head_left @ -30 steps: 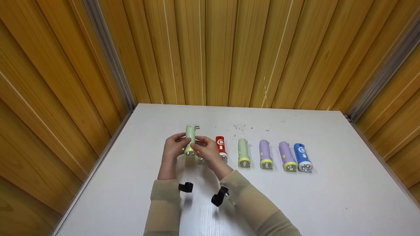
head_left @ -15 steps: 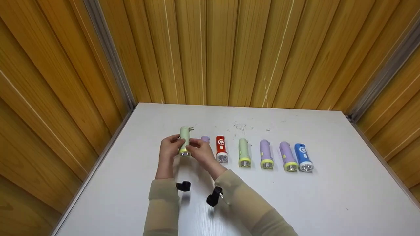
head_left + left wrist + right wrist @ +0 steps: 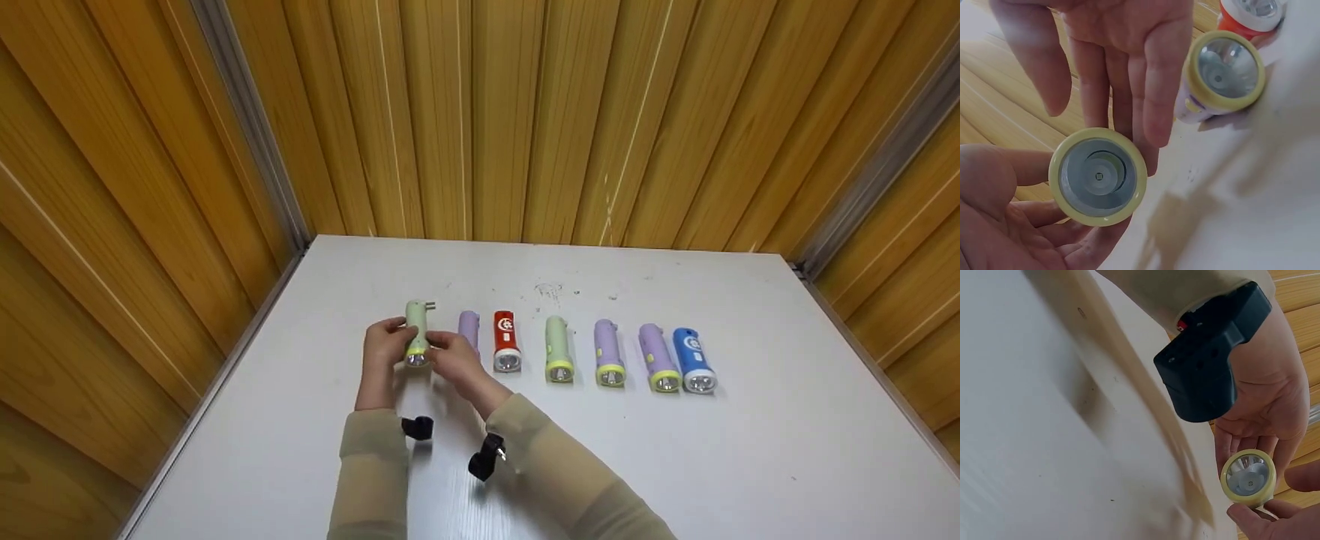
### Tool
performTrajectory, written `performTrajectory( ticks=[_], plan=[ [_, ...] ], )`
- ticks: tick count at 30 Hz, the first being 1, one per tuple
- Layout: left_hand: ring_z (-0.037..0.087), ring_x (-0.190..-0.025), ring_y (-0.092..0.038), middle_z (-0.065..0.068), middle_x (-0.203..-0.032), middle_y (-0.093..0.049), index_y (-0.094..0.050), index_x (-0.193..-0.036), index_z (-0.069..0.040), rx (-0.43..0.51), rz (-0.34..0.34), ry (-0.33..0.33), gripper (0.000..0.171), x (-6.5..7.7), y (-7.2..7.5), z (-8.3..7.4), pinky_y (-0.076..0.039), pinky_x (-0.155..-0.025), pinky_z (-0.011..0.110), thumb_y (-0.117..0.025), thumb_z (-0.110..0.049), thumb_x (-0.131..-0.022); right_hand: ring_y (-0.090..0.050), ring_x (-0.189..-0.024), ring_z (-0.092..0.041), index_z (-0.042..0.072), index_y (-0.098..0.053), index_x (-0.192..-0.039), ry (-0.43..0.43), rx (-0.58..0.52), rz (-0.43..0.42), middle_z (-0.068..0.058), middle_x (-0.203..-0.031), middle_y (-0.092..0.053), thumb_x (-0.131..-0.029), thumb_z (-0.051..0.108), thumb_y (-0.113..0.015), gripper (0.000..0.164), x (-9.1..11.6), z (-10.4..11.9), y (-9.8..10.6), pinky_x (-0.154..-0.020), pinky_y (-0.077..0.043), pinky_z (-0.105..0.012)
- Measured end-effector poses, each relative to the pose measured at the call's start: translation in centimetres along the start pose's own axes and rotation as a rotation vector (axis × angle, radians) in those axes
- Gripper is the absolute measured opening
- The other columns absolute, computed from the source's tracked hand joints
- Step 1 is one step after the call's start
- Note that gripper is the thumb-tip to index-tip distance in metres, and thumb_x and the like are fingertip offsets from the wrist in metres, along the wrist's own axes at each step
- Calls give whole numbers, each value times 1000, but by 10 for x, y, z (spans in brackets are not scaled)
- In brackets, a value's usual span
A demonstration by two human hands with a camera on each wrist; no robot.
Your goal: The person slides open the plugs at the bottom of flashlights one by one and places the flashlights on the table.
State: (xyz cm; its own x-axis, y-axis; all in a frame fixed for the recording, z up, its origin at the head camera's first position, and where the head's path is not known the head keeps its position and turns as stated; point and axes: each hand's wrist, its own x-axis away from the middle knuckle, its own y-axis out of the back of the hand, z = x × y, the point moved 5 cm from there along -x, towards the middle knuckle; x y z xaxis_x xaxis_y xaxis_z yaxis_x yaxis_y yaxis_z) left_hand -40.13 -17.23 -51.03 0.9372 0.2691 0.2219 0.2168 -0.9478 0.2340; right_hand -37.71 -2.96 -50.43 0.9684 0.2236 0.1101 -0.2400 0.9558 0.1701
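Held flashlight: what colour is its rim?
Pale yellow; the rim shows best in the left wrist view.

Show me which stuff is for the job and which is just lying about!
Probably job things: left hand, right hand, pale green cylindrical yellow-rimmed flashlight between them.

Just lying on the white table: three purple yellow-rimmed flashlights, red-and-white flashlight, second pale green flashlight, blue-and-white flashlight.

On my feed I count two green flashlights [image 3: 418, 322] [image 3: 558, 347], three purple flashlights [image 3: 468, 328] [image 3: 608, 349] [image 3: 658, 354], one red flashlight [image 3: 506, 341], one blue flashlight [image 3: 694, 358], two hands [image 3: 384, 349] [image 3: 456, 360], two wrist cameras [image 3: 418, 428] [image 3: 484, 459], one table [image 3: 720, 457].
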Motion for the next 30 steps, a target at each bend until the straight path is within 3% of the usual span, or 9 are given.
performTrajectory(
  ticks=[7,17,21,26,30],
  plan=[
    [39,-125,-62,32,-136,-62,-55,-140,11,-46,-11,-14,48,-2,-3,6,-53,-103,43,-64,-9,-98,-60,-123,-29,-9,-55,-141,-18,21,28,-26,-144,-59,-90,-3,-56,51,1,-5,-6,-86,-52,-26],
    [40,-127,-61,32,-136,-62,-58,-136,12,-115,-35,-24,44,-7,-6,13,-51,-109,46,-63,-10,-99,-55,-135,-35,-9,-52,-143,-43,22,41,-27,-147,-55,-90,-6,-53,54,2,-13,-12,-102,-55,-44],
    [40,-125,-62,31,-134,-64,-60,-134,11,-132,-44,-33,43,-7,-7,15,-51,-107,46,-64,-11,-98,-53,-138,-36,-9,-52,-144,-42,35,41,-27,-148,-55,-90,-5,-54,54,1,-15,-12,-108,-51,-44],
    [39,-124,-63,31,-133,-64,-61,-133,11,-156,-46,-36,41,-6,-7,15,-52,-106,46,-63,-12,-99,-58,-128,-30,-6,-52,-145,-54,50,41,-24,-148,-56,-89,-5,-54,56,1,-15,-12,-91,-54,-32],
    [39,-124,-63,30,-133,-64,-61,-133,11,-187,-51,-40,41,-6,-8,13,-52,-106,46,-63,-13,-99,-60,-125,-29,-6,-53,-145,-48,71,35,-23,-146,-59,-89,-4,-55,56,1,-15,-11,-91,-55,-33]
  ],
)
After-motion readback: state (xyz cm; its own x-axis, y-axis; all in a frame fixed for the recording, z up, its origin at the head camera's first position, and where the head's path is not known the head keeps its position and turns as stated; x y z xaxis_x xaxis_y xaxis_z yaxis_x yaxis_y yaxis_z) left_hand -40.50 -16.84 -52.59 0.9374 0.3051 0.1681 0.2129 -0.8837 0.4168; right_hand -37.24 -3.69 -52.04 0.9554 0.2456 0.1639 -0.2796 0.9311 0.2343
